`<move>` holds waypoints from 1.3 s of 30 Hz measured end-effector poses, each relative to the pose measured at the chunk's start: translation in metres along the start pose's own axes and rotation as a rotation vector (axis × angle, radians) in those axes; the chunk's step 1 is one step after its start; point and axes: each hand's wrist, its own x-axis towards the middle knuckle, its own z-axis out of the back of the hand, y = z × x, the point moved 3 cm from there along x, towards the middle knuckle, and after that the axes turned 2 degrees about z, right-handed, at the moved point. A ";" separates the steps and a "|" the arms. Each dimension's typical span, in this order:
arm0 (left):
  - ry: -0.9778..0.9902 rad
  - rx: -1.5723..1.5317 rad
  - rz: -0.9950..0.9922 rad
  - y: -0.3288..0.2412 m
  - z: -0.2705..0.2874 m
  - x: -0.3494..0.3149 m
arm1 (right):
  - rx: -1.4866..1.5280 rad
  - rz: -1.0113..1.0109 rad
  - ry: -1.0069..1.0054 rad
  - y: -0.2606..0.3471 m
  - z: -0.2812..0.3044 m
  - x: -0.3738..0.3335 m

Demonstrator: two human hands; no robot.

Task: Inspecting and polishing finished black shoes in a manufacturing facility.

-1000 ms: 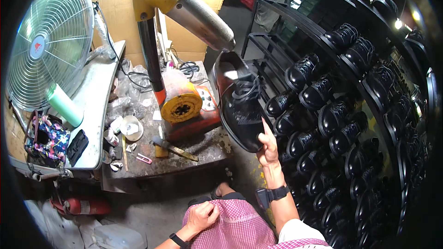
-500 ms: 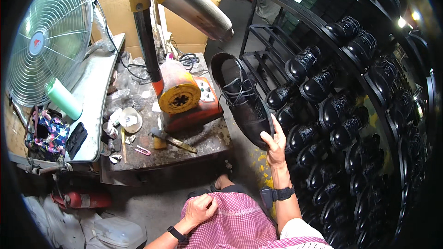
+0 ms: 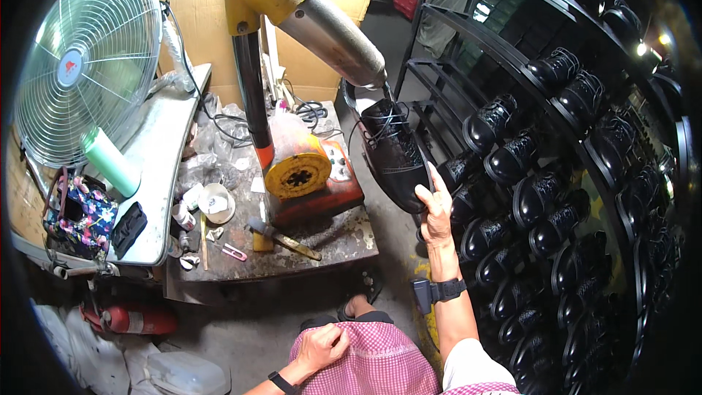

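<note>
A black lace-up shoe (image 3: 398, 152) is in my right hand (image 3: 438, 213), gripped at its toe end with the thumb on top. The laces hang loose over its tongue. The shoe's opening points away from me, and its throat sits right at the tip of a metal blower nozzle (image 3: 338, 40); whether they touch I cannot tell. My left hand (image 3: 322, 347) rests closed in a loose fist on the pink checked apron (image 3: 380, 357) over my lap, with nothing visible in it.
The orange blower machine (image 3: 314, 190) stands on a worn bench (image 3: 344, 238) with a hammer (image 3: 292, 241), a white dish (image 3: 217, 203) and a pink clip (image 3: 234, 251). A fan (image 3: 88, 66) is at left. Racks of black shoes (image 3: 537, 190) fill the right. A red extinguisher (image 3: 135, 318) lies low left.
My right hand has brought the shoe up beneath the nozzle tip, which was clear of it before. The left hand stays on the apron. The whole view has shifted slightly.
</note>
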 end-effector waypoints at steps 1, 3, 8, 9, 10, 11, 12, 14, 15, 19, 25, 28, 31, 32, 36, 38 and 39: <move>-0.002 -0.001 0.001 0.000 0.000 0.000 | 0.003 0.003 0.006 -0.001 0.000 0.001; -0.001 0.001 -0.003 0.001 0.000 -0.001 | -0.001 0.013 0.017 -0.002 -0.002 0.002; -0.016 0.003 -0.023 0.002 -0.002 -0.001 | -0.091 0.058 0.015 0.001 -0.008 0.003; -0.016 0.005 -0.023 0.003 -0.002 -0.001 | -0.122 0.071 0.008 0.001 -0.013 0.003; -0.017 0.007 -0.024 0.005 -0.003 -0.002 | -0.188 0.081 -0.013 0.004 -0.018 0.003; -0.018 0.008 -0.025 0.006 -0.003 -0.003 | -0.274 0.129 -0.020 0.004 -0.023 0.005; -0.019 0.007 -0.026 0.006 -0.003 -0.003 | -0.364 0.179 -0.029 0.006 -0.027 0.007; -0.023 0.004 -0.027 0.005 -0.004 -0.003 | -0.545 0.292 -0.045 0.009 -0.030 0.014; -0.025 0.004 -0.028 0.004 -0.003 -0.002 | -0.591 0.312 -0.052 0.010 -0.032 0.018; -0.029 0.003 -0.029 0.004 -0.003 -0.003 | -0.701 0.385 -0.075 0.016 -0.045 0.031; -0.031 0.006 -0.026 0.006 -0.001 -0.004 | -0.997 0.508 -0.134 0.031 -0.066 0.051; -0.033 0.039 -0.037 0.009 -0.002 -0.007 | -1.019 0.550 -0.155 0.040 -0.070 0.054; -0.036 0.016 -0.040 0.008 -0.002 -0.007 | -1.001 0.528 -0.177 0.049 -0.060 0.046; -0.033 0.031 -0.034 0.008 -0.003 -0.005 | -0.984 0.529 -0.185 0.050 -0.052 0.042; -0.019 0.040 -0.004 0.002 0.001 -0.003 | -0.843 0.396 -0.217 0.031 0.007 -0.019; -0.026 0.017 0.011 0.006 -0.001 -0.006 | -0.383 0.069 -0.269 0.024 0.036 -0.075; -0.031 -0.007 0.011 0.007 -0.003 -0.005 | -0.306 0.016 -0.306 0.020 0.063 -0.107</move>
